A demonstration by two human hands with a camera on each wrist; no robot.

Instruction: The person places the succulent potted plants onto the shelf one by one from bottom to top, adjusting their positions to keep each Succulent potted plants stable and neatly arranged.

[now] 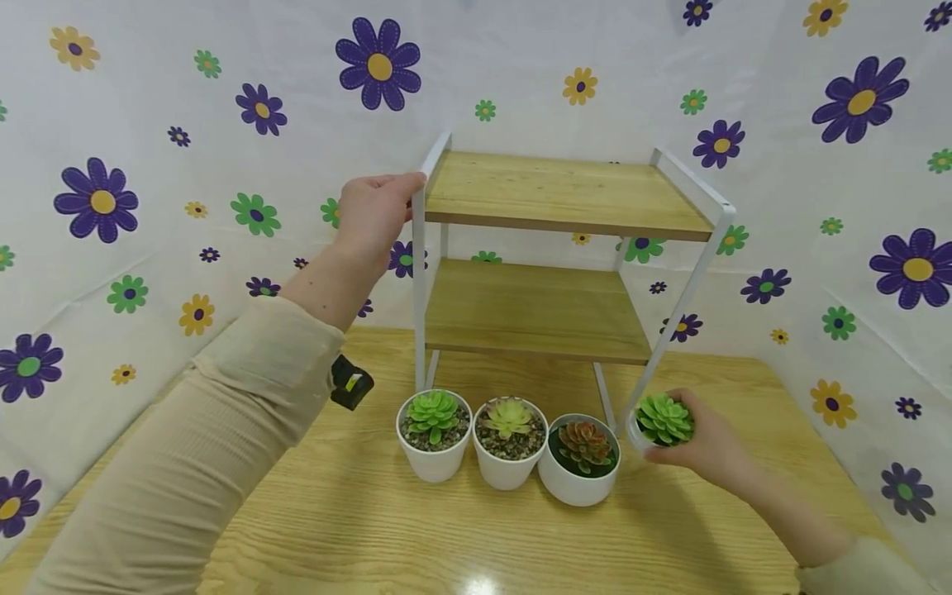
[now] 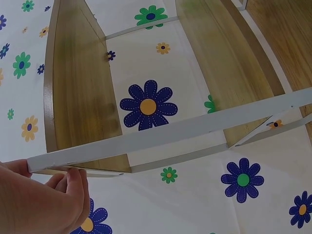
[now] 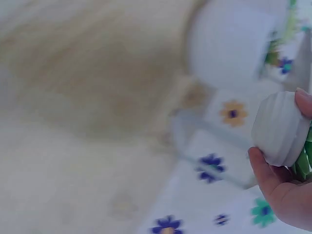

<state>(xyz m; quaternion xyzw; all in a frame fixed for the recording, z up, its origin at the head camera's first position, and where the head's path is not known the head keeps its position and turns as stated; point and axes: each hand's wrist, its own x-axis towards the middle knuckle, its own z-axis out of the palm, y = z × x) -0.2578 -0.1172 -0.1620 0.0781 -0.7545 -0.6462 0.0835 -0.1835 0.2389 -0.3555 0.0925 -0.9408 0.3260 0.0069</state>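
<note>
My left hand [image 1: 374, 213] grips the upper left front corner of a two-tier shelf [image 1: 565, 192] with wooden boards and a white metal frame. In the left wrist view, fingers curl under the frame bar [image 2: 126, 145]. My right hand [image 1: 710, 450] holds a small potted succulent [image 1: 664, 420] with bright green leaves, beside the shelf's right front leg. Its white pot [image 3: 278, 129] has ribbed sides in the right wrist view. Three more potted succulents stand in a row before the shelf: a green one [image 1: 435, 420], a pale yellow-green one [image 1: 509, 420] and a reddish-brown one [image 1: 583, 446].
The shelf stands on a wood-grain table [image 1: 357, 512]. A white cloth [image 1: 476, 49] printed with purple, green and yellow flowers hangs behind and at both sides. A black device [image 1: 349, 383] shows beneath my left forearm.
</note>
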